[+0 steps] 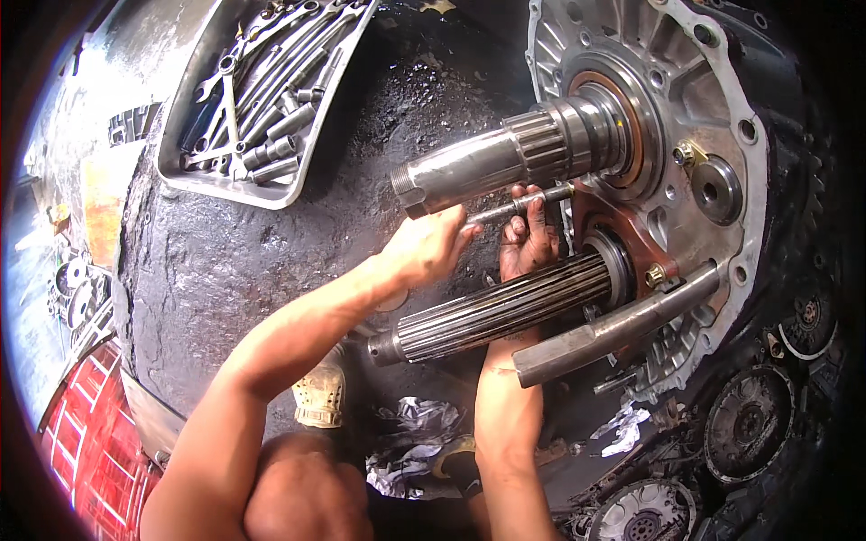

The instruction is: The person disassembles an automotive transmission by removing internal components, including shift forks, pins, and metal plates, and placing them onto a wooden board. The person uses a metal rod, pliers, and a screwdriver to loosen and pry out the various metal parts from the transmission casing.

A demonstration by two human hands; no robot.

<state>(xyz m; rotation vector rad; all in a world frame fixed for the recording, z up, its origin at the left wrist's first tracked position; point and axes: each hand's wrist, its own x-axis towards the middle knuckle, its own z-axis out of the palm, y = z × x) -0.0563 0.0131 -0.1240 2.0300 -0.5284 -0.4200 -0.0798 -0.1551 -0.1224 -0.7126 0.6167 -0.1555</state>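
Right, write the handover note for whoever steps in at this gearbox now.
Left hand: gripping the outer end of a thin rod tool.
Right hand: fingers around the same tool, nearer the housing.
Tool lies between the upper shaft and the splined shaft, its tip at the housing face.
Done: not clear from this view.
Left: whatever the tool is working on; the tip is hidden.
Wrench tray sits upper left.

Grey tray (271, 194) of wrenches and sockets (271, 108) lies upper left of me on the oily black floor (225, 261); red crate (90, 424) at lower left; crumpled foil (410, 442) below; clutch discs (749, 419) stacked lower right
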